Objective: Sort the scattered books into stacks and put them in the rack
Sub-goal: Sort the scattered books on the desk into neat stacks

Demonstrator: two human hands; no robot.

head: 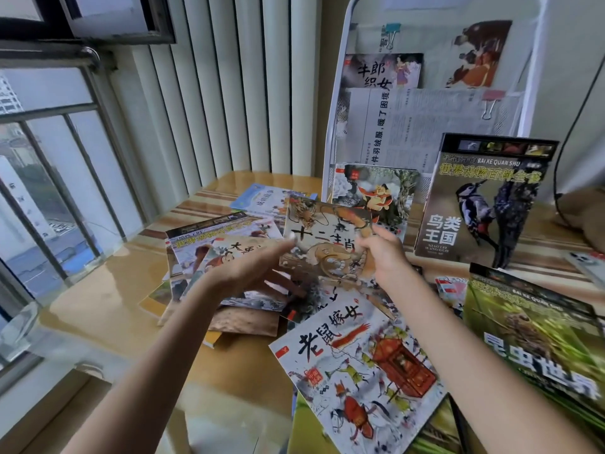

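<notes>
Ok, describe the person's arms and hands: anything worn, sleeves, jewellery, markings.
Both forearms are bare from the bottom edge of the head view up to the wrists; no sleeve shows. The left hand and the right hand wear no gloves, and no watch, bracelet or ring is visible. No tattoos or other markings can be seen. The left hand's fingertips are slightly blurred, so any nail polish cannot be told.

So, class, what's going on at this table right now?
A person is sorting picture books. The right hand pinches the right edge of a dragon-cover book and holds it up over the table; the left hand, fingers straight, supports its left side. Beneath lies a scattered pile of books. A bird book stands upright against the white rack, which already holds a few items. Most books are not yet stacked.
</notes>
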